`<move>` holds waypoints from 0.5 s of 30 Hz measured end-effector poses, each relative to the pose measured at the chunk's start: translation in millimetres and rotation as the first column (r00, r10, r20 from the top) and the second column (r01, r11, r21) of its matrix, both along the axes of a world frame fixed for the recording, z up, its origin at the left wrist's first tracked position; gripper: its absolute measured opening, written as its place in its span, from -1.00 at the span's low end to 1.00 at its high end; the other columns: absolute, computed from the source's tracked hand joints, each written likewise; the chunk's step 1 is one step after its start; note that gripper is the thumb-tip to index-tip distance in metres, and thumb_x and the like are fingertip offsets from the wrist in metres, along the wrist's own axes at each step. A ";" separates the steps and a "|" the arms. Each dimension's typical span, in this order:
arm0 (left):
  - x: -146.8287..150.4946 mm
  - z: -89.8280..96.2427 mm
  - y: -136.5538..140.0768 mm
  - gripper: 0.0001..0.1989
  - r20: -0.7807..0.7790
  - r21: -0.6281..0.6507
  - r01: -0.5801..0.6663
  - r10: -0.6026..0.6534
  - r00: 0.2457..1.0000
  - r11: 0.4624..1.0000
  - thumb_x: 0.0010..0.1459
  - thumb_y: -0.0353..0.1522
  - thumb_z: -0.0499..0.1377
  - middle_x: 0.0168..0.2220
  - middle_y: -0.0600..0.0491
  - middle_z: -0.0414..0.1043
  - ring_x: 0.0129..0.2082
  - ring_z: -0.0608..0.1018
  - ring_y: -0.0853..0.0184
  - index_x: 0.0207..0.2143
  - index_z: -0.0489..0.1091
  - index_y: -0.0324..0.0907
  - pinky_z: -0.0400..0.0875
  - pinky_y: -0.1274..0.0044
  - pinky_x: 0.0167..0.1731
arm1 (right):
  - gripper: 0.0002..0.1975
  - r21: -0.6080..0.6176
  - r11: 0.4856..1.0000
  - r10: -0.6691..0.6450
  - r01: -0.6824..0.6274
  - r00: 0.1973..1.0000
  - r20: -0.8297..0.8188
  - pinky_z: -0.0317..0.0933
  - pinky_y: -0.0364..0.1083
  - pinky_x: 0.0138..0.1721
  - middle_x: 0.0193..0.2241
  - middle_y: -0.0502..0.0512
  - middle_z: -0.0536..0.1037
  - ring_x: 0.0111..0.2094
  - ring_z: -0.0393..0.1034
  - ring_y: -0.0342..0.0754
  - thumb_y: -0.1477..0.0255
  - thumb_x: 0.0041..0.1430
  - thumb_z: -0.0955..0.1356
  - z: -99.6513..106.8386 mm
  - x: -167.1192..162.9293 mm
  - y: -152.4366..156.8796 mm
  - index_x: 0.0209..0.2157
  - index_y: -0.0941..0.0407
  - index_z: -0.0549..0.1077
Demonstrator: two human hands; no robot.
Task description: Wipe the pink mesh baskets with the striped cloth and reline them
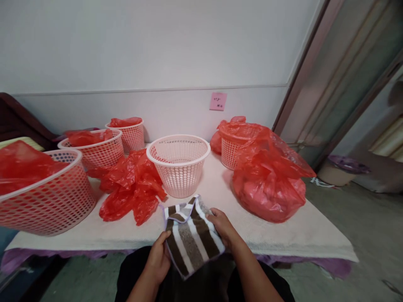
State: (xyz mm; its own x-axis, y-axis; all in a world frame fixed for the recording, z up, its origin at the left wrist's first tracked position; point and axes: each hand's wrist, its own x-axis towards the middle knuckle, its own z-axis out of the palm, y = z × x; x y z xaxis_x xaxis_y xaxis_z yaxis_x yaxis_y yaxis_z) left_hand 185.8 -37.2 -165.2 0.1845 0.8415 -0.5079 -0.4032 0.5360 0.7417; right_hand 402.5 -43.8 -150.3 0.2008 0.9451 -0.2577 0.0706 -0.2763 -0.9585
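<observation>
Between my two hands is a striped towel in brown, white and grey with a purple edge, its top corner folded over. My left hand grips the towel's left side, thumb on top. On the right side, my right hand pinches the towel near its upper edge. The towel is held over my lap at the table's front edge. Just behind it stands a pink plastic basket with nothing seen inside.
Left of that basket lies a crumpled red plastic bag. Several pink baskets with red bags, one a large basket, stand further left. A filled red bag sits at right, before another basket. A pink note is on the wall.
</observation>
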 end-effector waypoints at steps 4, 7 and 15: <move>2.2 5.2 -3.3 -0.73 0.099 -0.147 0.150 -0.136 0.986 0.978 0.04 -0.23 0.24 -0.47 -0.12 0.59 -0.38 0.64 0.10 -0.34 0.47 -0.29 0.51 0.33 -0.34 | -0.80 -0.029 0.994 0.097 -0.101 0.989 -0.115 0.14 -0.16 -0.53 -0.56 -0.08 0.42 -0.55 0.29 -0.12 0.38 -0.14 0.24 7.7 -2.4 -7.2 -0.37 0.08 0.33; -0.8 7.2 -3.0 -0.81 0.100 -0.132 0.111 -0.098 0.990 0.985 -0.01 -0.32 0.28 -0.47 -0.09 0.60 -0.35 0.65 0.09 -0.35 0.47 -0.27 0.52 0.32 -0.30 | -0.83 -0.056 0.981 0.179 -0.186 0.977 -0.115 0.09 -0.17 -0.55 -0.61 -0.10 0.40 -0.59 0.22 -0.16 0.47 -0.23 0.25 6.2 -0.4 -10.0 -0.48 0.11 0.38; -13.6 28.5 -9.1 -0.76 0.153 -0.028 -0.035 0.039 0.987 0.999 -0.23 -0.37 0.29 -0.54 0.04 0.58 -0.33 0.64 0.11 -0.39 0.46 -0.22 0.53 0.36 -0.28 | -0.76 -0.070 0.942 0.315 -0.327 0.938 -0.141 0.16 -0.15 -0.44 -0.56 -0.07 0.41 -0.51 0.27 -0.15 0.23 -0.03 0.40 -0.7 7.7 -16.3 -0.45 0.14 0.43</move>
State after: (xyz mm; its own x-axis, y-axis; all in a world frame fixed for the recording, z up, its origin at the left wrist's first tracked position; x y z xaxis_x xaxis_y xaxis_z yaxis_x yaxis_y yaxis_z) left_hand 172.2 -46.3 -136.7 0.2307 0.8366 -0.4969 -0.5310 0.5361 0.6562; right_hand 410.1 -60.1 -151.0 -0.1493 0.9253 -0.3485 0.0501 -0.3450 -0.9373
